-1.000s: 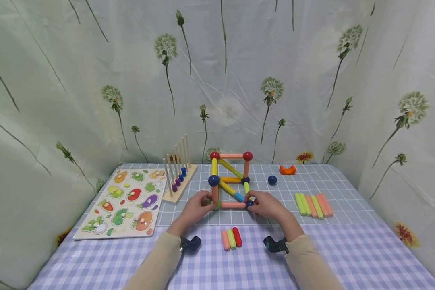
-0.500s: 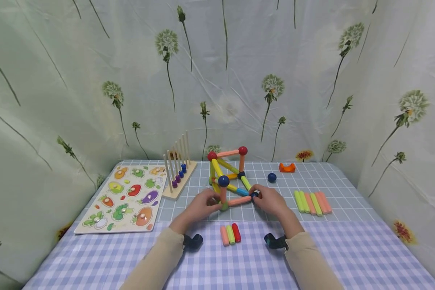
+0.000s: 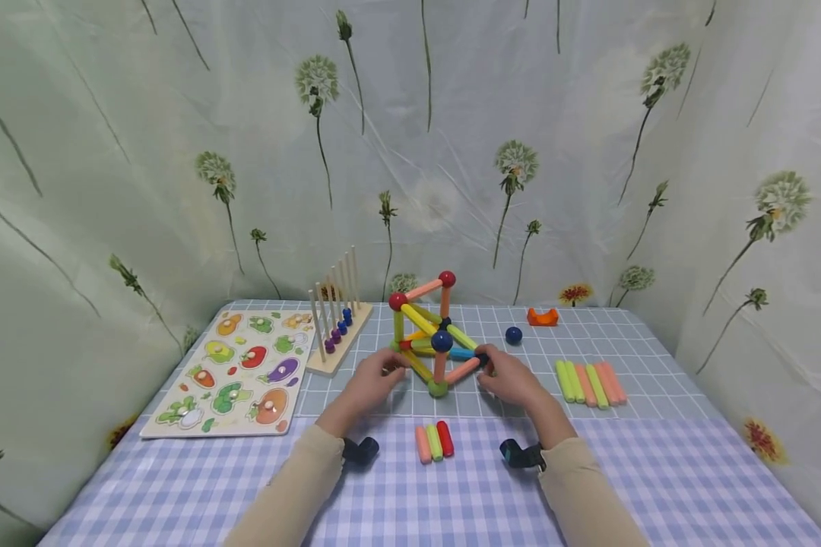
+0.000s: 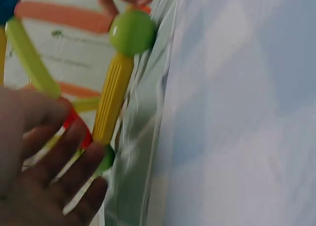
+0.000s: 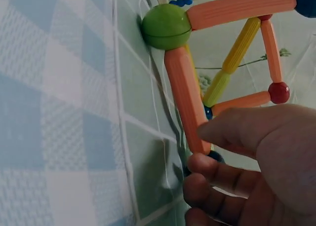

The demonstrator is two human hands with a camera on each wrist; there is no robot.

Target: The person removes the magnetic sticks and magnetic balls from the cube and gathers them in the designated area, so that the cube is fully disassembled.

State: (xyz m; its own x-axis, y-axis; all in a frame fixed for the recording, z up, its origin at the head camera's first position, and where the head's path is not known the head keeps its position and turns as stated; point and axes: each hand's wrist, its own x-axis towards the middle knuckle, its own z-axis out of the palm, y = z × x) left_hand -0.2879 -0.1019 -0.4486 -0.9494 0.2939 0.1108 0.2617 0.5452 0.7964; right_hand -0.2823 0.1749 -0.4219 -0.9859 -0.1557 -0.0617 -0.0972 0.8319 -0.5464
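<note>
A frame of magnetic building sticks and balls point(image 3: 439, 366) stands in the middle of the table, with red balls point(image 3: 397, 301) on top and a blue ball point(image 3: 441, 341) on its front post. A green ball point(image 3: 438, 388) forms its front bottom corner. My right hand point(image 3: 509, 377) grips the frame's right corner, thumb on the salmon stick point(image 5: 185, 97) and fingers by its end, where a dark ball is partly hidden. At the frame's left side is my left hand point(image 3: 374, 378). Its fingers point(image 4: 74, 162) are loosely spread near a yellow stick point(image 4: 113, 100); contact is unclear.
Three loose sticks point(image 3: 435, 442) lie in front; several more point(image 3: 591, 384) lie at right. A blue ball point(image 3: 514, 336) and an orange curved piece point(image 3: 543, 317) are behind. A vegetable puzzle board point(image 3: 232, 372) and pegged counting stand point(image 3: 340, 339) are at left.
The frame has turned counterclockwise seen from above, its front post moving right and its back top ball left. My left hand has come off the front corner; my right stays at the right corner.
</note>
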